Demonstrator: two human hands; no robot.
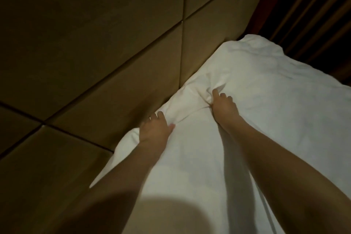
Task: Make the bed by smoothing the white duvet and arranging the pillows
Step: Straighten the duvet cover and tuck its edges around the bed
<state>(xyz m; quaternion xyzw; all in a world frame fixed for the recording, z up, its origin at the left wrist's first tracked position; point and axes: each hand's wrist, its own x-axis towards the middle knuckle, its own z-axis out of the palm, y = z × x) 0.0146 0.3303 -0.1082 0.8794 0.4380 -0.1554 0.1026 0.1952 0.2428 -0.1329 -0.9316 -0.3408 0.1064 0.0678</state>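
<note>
Up against the padded wall lies the soft white fabric pillow (252, 81), its far corner puffed up toward the dark side of the room, its near edge running into more white bedding (190, 176) where no seam can be made out in this dim light. Both bare hands are on it. Left hand (154, 129) clutches a fold at the pillow's wall-side edge, fingers curled over the cloth, thumb pressed on top. Right hand (224, 107) has bunched a ridge of fabric nearer the middle, fingertips buried in the creases. Forearms reach in from below, elbows cut off. Behind stands the tan upholstered headboard panel wall (95, 43), crossed by dark seams. Dark vertical curtain folds (313, 5) fill the upper right, murky.
</note>
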